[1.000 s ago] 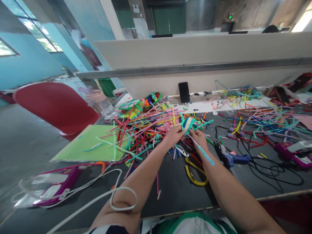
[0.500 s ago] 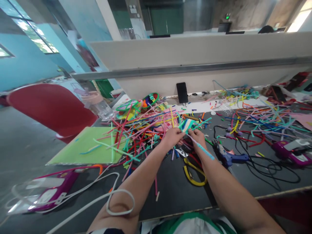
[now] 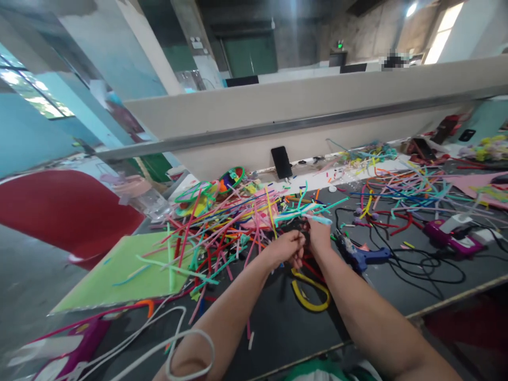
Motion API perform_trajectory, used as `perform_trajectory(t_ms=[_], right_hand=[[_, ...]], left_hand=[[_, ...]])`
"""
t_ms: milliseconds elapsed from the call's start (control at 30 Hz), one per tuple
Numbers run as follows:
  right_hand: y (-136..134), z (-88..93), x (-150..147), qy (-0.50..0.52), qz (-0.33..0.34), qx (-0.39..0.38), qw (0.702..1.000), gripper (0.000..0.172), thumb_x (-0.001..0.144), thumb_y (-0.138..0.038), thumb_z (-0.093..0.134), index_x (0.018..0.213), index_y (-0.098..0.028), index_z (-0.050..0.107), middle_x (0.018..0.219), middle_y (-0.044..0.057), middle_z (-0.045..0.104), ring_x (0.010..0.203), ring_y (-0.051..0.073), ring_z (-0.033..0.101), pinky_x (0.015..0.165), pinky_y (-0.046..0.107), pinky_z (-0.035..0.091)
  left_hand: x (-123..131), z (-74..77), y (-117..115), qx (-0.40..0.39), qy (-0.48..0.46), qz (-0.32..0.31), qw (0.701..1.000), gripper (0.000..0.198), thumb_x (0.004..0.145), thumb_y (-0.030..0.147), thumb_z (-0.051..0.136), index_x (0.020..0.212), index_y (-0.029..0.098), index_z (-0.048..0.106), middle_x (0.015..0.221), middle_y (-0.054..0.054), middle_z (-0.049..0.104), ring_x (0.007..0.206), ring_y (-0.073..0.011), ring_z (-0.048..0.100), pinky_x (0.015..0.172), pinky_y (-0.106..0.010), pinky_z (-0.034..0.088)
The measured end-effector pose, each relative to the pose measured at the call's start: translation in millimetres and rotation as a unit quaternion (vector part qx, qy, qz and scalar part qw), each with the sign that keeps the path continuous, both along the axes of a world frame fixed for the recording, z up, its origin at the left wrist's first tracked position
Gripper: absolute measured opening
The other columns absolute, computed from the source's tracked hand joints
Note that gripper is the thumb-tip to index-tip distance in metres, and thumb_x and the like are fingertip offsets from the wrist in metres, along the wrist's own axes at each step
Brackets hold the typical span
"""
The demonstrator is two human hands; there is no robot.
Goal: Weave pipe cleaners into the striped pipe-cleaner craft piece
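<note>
Bunch (image 3: 297,212) of green, white and pale blue sticks pokes out of your right hand (image 3: 319,234), in front of the phone (image 3: 281,162) and a bit to its right. Your right hand is closed on that bunch. Your left hand (image 3: 289,248) is just beside your right one, on the side nearer you, with its fingers curled in; I can't tell if they pinch anything, or if your two hands touch. The phone leans on the white board (image 3: 238,116). In front of the phone, close to you, a yellow handle (image 3: 311,308) lies on the black table (image 3: 273,338) under your hands. To the front and left of the phone, you have a big messy pile (image 3: 222,227) of sticks in lots of colors, and some lie over a green sheet (image 3: 99,286). Left of the phone is a clear bottle (image 3: 146,198), and farther left is a red chair (image 3: 63,211). To the front and right of the phone, you have a blue glue gun (image 3: 371,256) by a loopy black cord (image 3: 426,272).
</note>
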State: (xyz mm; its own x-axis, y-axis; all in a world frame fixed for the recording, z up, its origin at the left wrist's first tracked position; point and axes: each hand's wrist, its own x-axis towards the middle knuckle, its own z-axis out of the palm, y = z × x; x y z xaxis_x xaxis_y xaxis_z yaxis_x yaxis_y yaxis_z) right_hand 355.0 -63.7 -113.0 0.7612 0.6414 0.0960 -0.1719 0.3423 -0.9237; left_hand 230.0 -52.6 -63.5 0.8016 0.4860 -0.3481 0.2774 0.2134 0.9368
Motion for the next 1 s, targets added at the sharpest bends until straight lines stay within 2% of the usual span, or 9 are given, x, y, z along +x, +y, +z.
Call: perform_trajectory(t_ms=[100, 167, 267, 433, 600, 700, 833, 900, 1000], right_hand=[[-4, 3.2, -2, -0.02, -0.016, 0.006, 1.0, 0.03, 0.071, -0.045, 0.064, 0.062, -0.017, 0.058, 0.059, -0.002, 0.057, 0.053, 0.01, 0.05, 0.053, 0.024, 0.043], [-7, 7.9, -7, -0.024, 0.002, 0.024, 0.999, 0.029, 0.071, -0.045, 0.065, 0.064, -0.017, 0.06, 0.06, -0.003, 0.058, 0.055, 0.01, 0.05, 0.054, 0.023, 0.043], [-13, 14.5, -15, -0.032, 0.06, 0.042, 0.997, 0.027, 0.073, -0.045, 0.064, 0.075, -0.017, 0.065, 0.065, -0.002, 0.061, 0.056, 0.011, 0.052, 0.055, 0.025, 0.043], [-17, 20.3, -16, -0.12, 0.075, 0.061, 0.988, 0.023, 0.075, -0.041, 0.064, 0.082, -0.019, 0.07, 0.081, 0.002, 0.067, 0.077, 0.017, 0.059, 0.071, 0.03, 0.048], [-15, 19.7, -20, -0.107, 0.137, 0.093, 0.98, 0.021, 0.076, -0.035, 0.064, 0.092, -0.023, 0.072, 0.1, 0.003, 0.07, 0.097, 0.02, 0.061, 0.09, 0.034, 0.045], [-14, 17.4, -22, -0.028, 0.176, 0.04, 0.983, 0.029, 0.072, -0.033, 0.063, 0.098, -0.022, 0.07, 0.095, 0.003, 0.071, 0.082, 0.019, 0.063, 0.077, 0.033, 0.05], [-19, 24.1, -18, -0.006, 0.142, -0.028, 0.989, 0.016, 0.07, -0.025, 0.056, 0.075, -0.015, 0.067, 0.058, -0.001, 0.061, 0.046, 0.012, 0.05, 0.048, 0.026, 0.041], [-23, 31.2, -17, -0.046, 0.133, -0.003, 0.99, 0.015, 0.068, -0.023, 0.057, 0.079, -0.016, 0.065, 0.054, -0.004, 0.056, 0.044, 0.01, 0.046, 0.046, 0.024, 0.038], [-29, 39.7, -17, -0.067, 0.145, 0.074, 0.984, 0.037, 0.071, -0.026, 0.062, 0.107, -0.02, 0.059, 0.06, -0.005, 0.057, 0.047, 0.01, 0.046, 0.047, 0.024, 0.039]], left_hand=[[14, -14.5, 4, -0.076, -0.151, 0.153, 0.974, 0.029, 0.075, 0.038, 0.066, 0.091, 0.018, 0.053, 0.064, 0.001, 0.06, 0.049, -0.0114, 0.06, 0.044, -0.019, 0.046], [18, -15.6, 7, -0.109, -0.235, 0.211, 0.943, 0.03, 0.074, 0.035, 0.069, 0.093, 0.016, 0.056, 0.068, 0.0, 0.062, 0.054, -0.0111, 0.061, 0.05, -0.02, 0.049], [20, -11.8, 9, -0.128, -0.287, 0.266, 0.911, 0.028, 0.075, 0.035, 0.07, 0.088, 0.013, 0.058, 0.068, -0.002, 0.063, 0.053, -0.0107, 0.059, 0.053, -0.021, 0.05], [18, -8.1, 7, -0.145, -0.297, 0.271, 0.904, 0.026, 0.07, 0.03, 0.074, 0.084, 0.013, 0.06, 0.064, 0.0, 0.062, 0.051, -0.0097, 0.059, 0.05, -0.019, 0.048], [10, -0.9, 16, -0.17, -0.291, 0.314, 0.888, 0.017, 0.071, 0.02, 0.071, 0.079, 0.013, 0.059, 0.062, 0.001, 0.062, 0.049, -0.0081, 0.059, 0.052, -0.018, 0.05], [1, 5.1, 29, -0.17, -0.286, 0.352, 0.875, 0.015, 0.069, 0.016, 0.07, 0.076, 0.014, 0.057, 0.064, 0.0, 0.063, 0.051, -0.0088, 0.06, 0.056, -0.02, 0.053], [-12, 8.8, 46, -0.135, -0.311, 0.35, 0.873, 0.02, 0.066, 0.016, 0.072, 0.076, 0.016, 0.055, 0.067, 0.001, 0.063, 0.057, -0.0111, 0.062, 0.056, -0.022, 0.053], [-16, 9.0, 50, -0.117, -0.321, 0.33, 0.88, 0.022, 0.065, 0.016, 0.073, 0.076, 0.016, 0.054, 0.065, 0.002, 0.062, 0.055, -0.0102, 0.061, 0.054, -0.022, 0.051], [-19, 7.6, 50, -0.101, -0.323, 0.3, 0.892, 0.026, 0.063, 0.017, 0.075, 0.076, 0.016, 0.052, 0.065, 0.003, 0.061, 0.052, -0.0087, 0.058, 0.051, -0.02, 0.048]])
